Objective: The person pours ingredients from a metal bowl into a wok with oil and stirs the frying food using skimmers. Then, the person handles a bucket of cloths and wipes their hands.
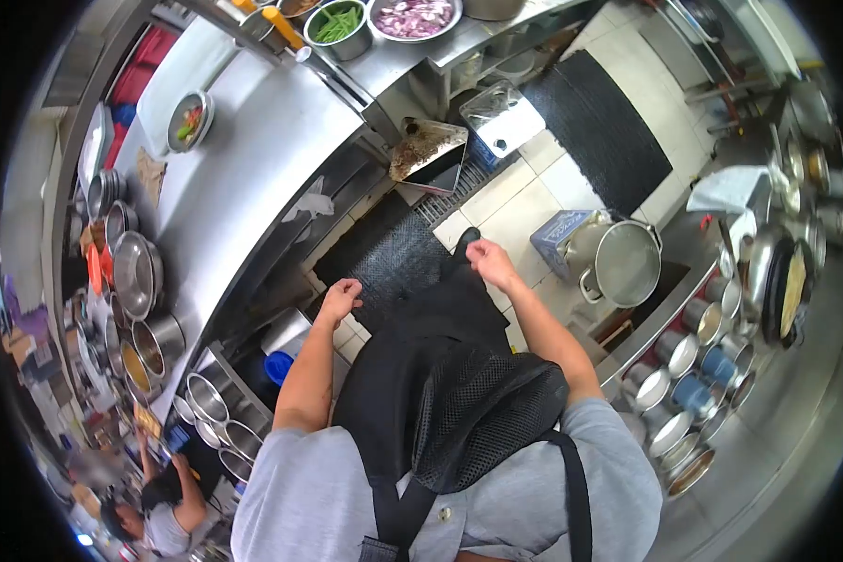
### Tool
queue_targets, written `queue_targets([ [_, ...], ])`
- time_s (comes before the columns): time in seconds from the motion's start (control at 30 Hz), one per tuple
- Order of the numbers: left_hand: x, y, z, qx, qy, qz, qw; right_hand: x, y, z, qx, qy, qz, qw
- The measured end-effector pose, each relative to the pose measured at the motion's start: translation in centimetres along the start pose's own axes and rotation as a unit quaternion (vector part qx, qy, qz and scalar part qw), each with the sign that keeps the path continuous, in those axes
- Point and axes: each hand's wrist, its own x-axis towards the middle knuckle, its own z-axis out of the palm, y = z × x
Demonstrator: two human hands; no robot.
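Observation:
My left hand [342, 300] hangs in the air in front of my body, its fingers loosely curled in, with nothing visible in it. Level with it on the other side, my right hand [488, 261] is also curled, thumb close to the fingers, and I see no object there. Both hands are apart from all surfaces. Between them is my black apron [440, 314], and below lies a black floor mat [389, 248]. Nearest to the right hand is a large steel pot [626, 264] beside a blue crate [562, 234].
A steel counter [253, 131] on the left bears a bowl of cut vegetables [190, 122] and stacked steel bowls [136, 276]. At the right, a stove area holds several metal cups [679, 351] and a pan with a flatbread [793, 290]. Another person [169, 506] works at lower left.

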Motion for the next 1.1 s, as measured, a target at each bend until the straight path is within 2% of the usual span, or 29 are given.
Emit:
queue_targets([
  [0.07,1.2,-1.2,-1.1,-0.030,0.019,0.049,0.998,-1.8,3.7,2.2,-0.051,-0.009,-0.041,0.998],
  [0.13,1.1,-1.3,-1.1,-0.043,0.075,0.035,0.996,-3.6,7.1,4.2,-0.021,0.014,-0.009,1.000],
  [0.2,2.9,-2.6,-0.5,0.020,0.075,0.042,0.996,-7.7,5.2,3.6,-0.070,0.011,-0.004,0.997],
  [0.27,3.6,-0.7,2.9,0.018,0.060,0.080,0.995,-8.5,6.0,2.5,-0.111,0.029,-0.069,0.991],
  [0.3,4.3,0.9,4.9,0.039,0.023,0.099,0.994,-8.3,6.4,1.6,-0.106,0.039,-0.074,0.991],
  [0.37,5.6,5.7,9.5,0.085,-0.060,0.151,0.983,-7.1,7.0,-1.1,0.047,0.020,0.006,0.999],
  [0.43,6.4,12.4,14.4,0.138,-0.118,0.182,0.967,-5.4,7.4,-4.6,0.048,0.051,-0.022,0.997],
  [0.53,8.6,22.2,21.2,0.085,-0.175,0.149,0.969,-3.2,5.7,-10.4,0.086,0.087,-0.033,0.992],
  [0.6,11.9,27.9,25.1,0.059,-0.205,0.116,0.970,-1.9,4.4,-14.9,0.135,0.148,-0.001,0.980],
  [0.67,16.5,32.8,28.9,-0.003,-0.189,0.088,0.978,-1.6,2.6,-19.7,0.140,0.147,0.006,0.979],
  [0.73,20.4,37.1,32.8,-0.127,-0.153,0.053,0.979,-1.6,1.3,-23.6,0.143,0.142,0.021,0.979],
  [0.8,22.9,41.4,35.9,-0.179,-0.138,0.028,0.974,-1.4,1.2,-27.1,0.166,0.189,-0.008,0.968],
  [0.87,26.3,44.8,38.8,-0.206,-0.164,0.010,0.965,-1.5,1.1,-30.0,0.188,0.192,0.006,0.963],
  [0.93,29.4,48.3,41.5,-0.258,-0.173,-0.026,0.950,-1.2,0.8,-32.2,0.305,0.201,0.042,0.930],
  [1.07,40.0,51.5,46.6,-0.383,-0.184,-0.050,0.904,0.1,-0.1,-34.1,0.385,0.193,0.101,0.897],
  [1.1,42.5,52.3,47.8,-0.377,-0.178,-0.061,0.907,0.8,-0.1,-34.3,0.406,0.183,0.110,0.889],
])
